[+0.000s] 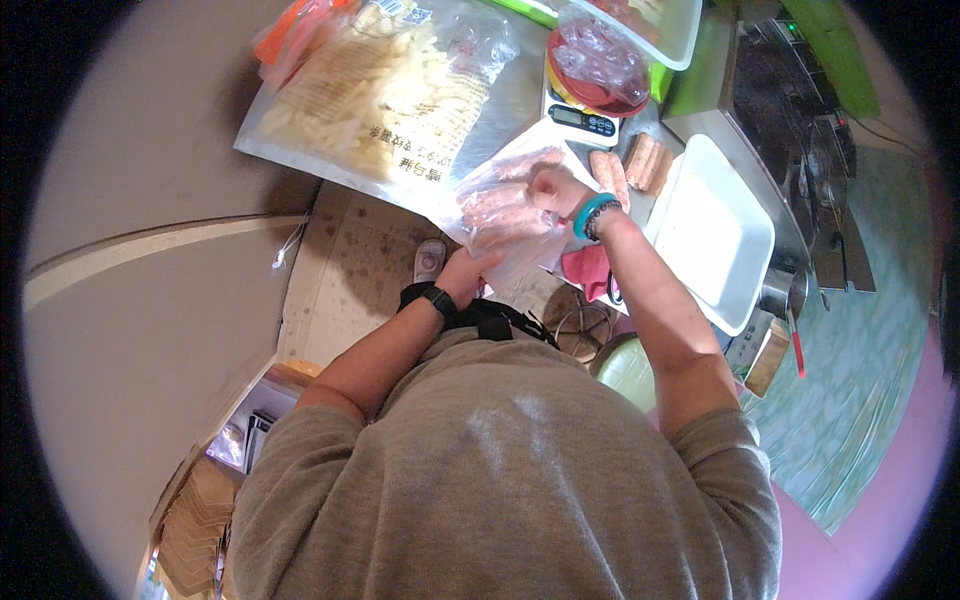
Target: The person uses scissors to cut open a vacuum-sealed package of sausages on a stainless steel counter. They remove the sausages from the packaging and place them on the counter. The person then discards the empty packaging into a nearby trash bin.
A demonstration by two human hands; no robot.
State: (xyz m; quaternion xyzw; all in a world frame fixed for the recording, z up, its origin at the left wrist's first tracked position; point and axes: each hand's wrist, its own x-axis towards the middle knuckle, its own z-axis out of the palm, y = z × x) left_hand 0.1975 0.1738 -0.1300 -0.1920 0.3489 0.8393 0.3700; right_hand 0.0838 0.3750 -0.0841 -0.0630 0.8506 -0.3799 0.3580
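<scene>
A clear plastic bag (499,217) holding several pale pink sausages lies over the near edge of a steel table. My left hand (469,274) grips its lower edge, close to my body. My right hand (555,193), curled, is at the bag's right side; whether its fingers pinch the plastic or a sausage cannot be told. Just beyond that hand, bare sausages (608,174) rest on the table, with another small group of sausages (645,161) to their right. A digital kitchen scale (581,122) stands behind, bearing a red round dish (630,101) with crumpled plastic in it.
A large bag of frozen fries (360,112) covers the table's left part. At right lies a white plastic tray (712,232); another white tray (679,52) is at the back. A red cloth (589,270) hangs near the front edge. A steel pot (780,291) stands farther right.
</scene>
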